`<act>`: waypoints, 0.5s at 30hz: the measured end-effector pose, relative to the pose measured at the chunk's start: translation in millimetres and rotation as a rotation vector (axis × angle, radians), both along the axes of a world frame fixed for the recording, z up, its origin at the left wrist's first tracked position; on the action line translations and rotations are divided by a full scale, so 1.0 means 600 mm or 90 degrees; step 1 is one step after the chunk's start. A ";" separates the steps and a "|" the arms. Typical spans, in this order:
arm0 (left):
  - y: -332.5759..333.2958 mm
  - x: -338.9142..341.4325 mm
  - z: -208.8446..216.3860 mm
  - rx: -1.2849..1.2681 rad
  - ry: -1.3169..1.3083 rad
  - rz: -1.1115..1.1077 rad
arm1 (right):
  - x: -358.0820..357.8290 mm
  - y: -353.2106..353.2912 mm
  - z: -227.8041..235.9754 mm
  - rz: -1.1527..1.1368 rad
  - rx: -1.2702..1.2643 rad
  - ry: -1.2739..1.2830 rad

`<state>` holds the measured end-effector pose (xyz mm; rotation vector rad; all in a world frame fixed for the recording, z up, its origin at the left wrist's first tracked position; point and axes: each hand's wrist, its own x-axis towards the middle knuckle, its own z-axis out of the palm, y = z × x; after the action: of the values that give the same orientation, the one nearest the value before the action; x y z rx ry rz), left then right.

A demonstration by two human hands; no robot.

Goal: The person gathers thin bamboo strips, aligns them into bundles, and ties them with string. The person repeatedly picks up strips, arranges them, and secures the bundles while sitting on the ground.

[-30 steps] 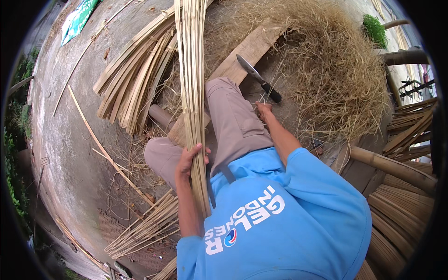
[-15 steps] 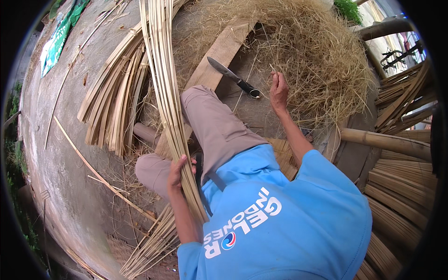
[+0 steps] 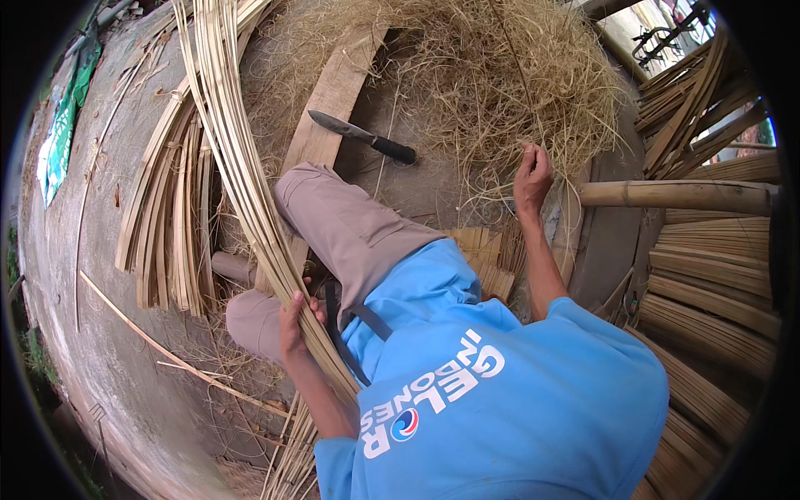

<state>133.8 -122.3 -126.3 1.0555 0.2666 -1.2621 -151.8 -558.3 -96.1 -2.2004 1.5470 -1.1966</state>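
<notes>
My left hand (image 3: 300,323) is closed round a long bundle of split bamboo strips (image 3: 242,183). The bundle slants past my bent knee, and its near end lies against my side. Out to the right, my right hand (image 3: 533,179) has its fingers pinched together at the edge of a heap of pale shavings (image 3: 508,92). A thin strand appears to run from the fingertips over the heap; its ends are hard to make out. A knife (image 3: 362,136) with a black handle rests with its blade across a wooden plank (image 3: 333,100), apart from both hands.
Tied bundles of bamboo strips (image 3: 171,208) lie on the ground at the left. More stacked strips (image 3: 708,292) and a thick bamboo pole (image 3: 675,195) are on the right. Loose strips (image 3: 179,346) and a green and white sheet (image 3: 67,125) lie farther left.
My right hand has moved right and nearer, away from the knife. My left hand still grips the bamboo bundle. The whole view has shifted a little with my head.
</notes>
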 end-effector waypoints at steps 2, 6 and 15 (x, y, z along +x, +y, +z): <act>-0.001 0.000 0.002 0.002 -0.014 -0.002 | -0.042 -0.015 0.043 -0.096 0.076 0.137; -0.009 0.000 0.010 -0.001 -0.037 -0.005 | -0.136 -0.054 0.053 -0.202 0.220 0.328; -0.008 0.001 0.012 -0.030 -0.022 -0.008 | -0.164 -0.063 -0.029 -0.095 0.412 0.198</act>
<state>134.5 -127.3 -118.9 1.0387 0.2032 -1.2544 -250.3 -595.9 -113.6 -1.9005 1.8975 -0.2940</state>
